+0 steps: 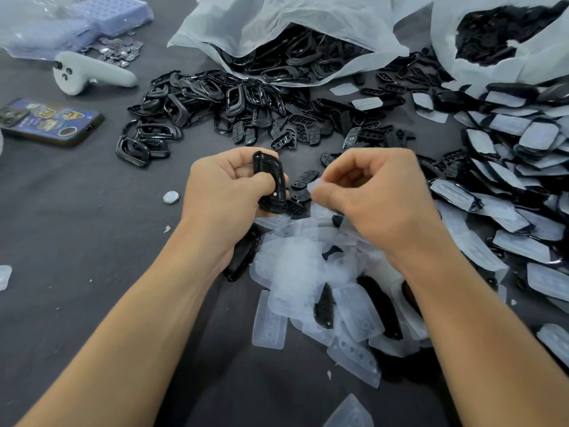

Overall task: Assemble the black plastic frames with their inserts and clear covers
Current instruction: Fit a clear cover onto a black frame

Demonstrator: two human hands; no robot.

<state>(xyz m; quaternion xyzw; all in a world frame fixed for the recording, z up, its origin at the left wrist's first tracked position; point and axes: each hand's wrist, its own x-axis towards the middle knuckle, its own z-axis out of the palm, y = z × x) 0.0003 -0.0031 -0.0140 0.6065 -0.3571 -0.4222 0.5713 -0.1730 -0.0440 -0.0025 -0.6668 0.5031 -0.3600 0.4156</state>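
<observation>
Only two hands and forearms of the person are in view. The left hand (pixel 221 192) and the right hand (pixel 378 192) are bare. The left forearm (pixel 129 328), on the near left, and the right forearm (pixel 480 328), on the near right, are bare skin all the way to the picture's near edge. Both arms are slender and smooth. Knuckles form a rounded ridge across the back of the right hand, and faint tendon lines mark the left wrist.
</observation>
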